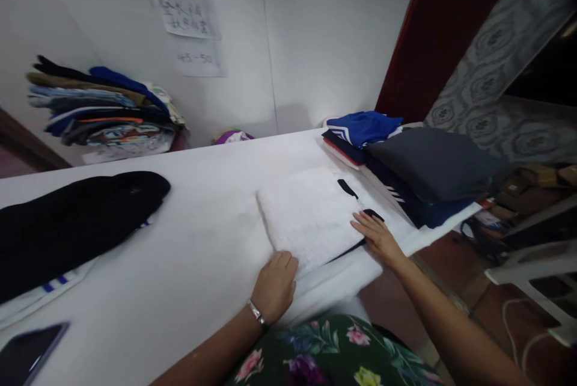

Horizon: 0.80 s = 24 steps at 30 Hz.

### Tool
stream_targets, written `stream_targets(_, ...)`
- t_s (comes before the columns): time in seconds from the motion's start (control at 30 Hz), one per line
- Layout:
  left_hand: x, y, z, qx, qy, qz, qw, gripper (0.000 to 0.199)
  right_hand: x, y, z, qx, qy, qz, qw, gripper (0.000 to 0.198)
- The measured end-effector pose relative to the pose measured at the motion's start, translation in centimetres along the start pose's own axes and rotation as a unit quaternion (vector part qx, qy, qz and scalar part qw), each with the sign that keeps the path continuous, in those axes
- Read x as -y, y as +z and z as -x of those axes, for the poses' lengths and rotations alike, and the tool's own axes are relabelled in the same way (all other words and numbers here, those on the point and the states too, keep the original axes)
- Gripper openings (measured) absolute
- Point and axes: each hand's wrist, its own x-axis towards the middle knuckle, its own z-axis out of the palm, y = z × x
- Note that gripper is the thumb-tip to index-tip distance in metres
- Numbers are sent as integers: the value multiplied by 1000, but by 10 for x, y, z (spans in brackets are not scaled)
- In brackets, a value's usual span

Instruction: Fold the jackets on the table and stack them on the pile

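Note:
A folded white garment [311,211] with a slightly fuzzy surface lies on the white table in front of me. Black bits show along its right side and under its near edge. My left hand [276,285], with a watch on the wrist, is closed at the near left corner, its curled fingers pinching the cloth edge. Stretched out flat, the fingers of my right hand [377,235] rest on the garment's near right corner, beside a black strip. What kind of garment it is, I cannot tell.
Folded dark clothes [433,163] and a blue garment [365,126] are piled on the right. Black clothing [81,211] lies at left, near a phone [31,353]. A clothes stack [108,109] stands beyond the table's far edge. A white plastic chair [536,272] is at right.

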Motion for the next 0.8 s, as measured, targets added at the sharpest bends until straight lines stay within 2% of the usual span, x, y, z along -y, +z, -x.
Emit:
stream_targets(0.1, 1, -3, 3, 8, -11, 26, 1000, 22, -6, 7, 6, -14, -1, -10, 1000, 64)
stream_targets(0.23, 17, -16, 3, 30, 15, 156, 987, 11, 2, 0, 6, -13, 3, -6, 1000, 69)
stream_targets(0.3, 35, -25, -4, -1, 2, 212, 977, 12, 18, -10, 3, -39, -5, 5, 999, 69)
stream_targets(0.4, 73, -34, -30, -105, -80, 245, 960, 15, 56, -25, -7, -71, -60, -14, 996, 65)
stream_targets(0.5, 116, -34, -70, -181, -203, 295, 916, 19, 97, -35, -23, -33, -146, -58, 987, 61)
stream_targets(0.57, 139, -29, -97, -194, -240, 305, 901, 25, 116, -36, -35, -2, -184, -76, 980, 59)
stream_targets(0.67, 159, -20, -128, -184, -262, 317, 893, 29, 128, -27, -50, 38, -180, -82, 979, 58)
stream_targets(0.8, 170, -16, -145, -154, -277, 330, 889, 27, 124, -1, -53, 90, -147, -63, 983, 61)
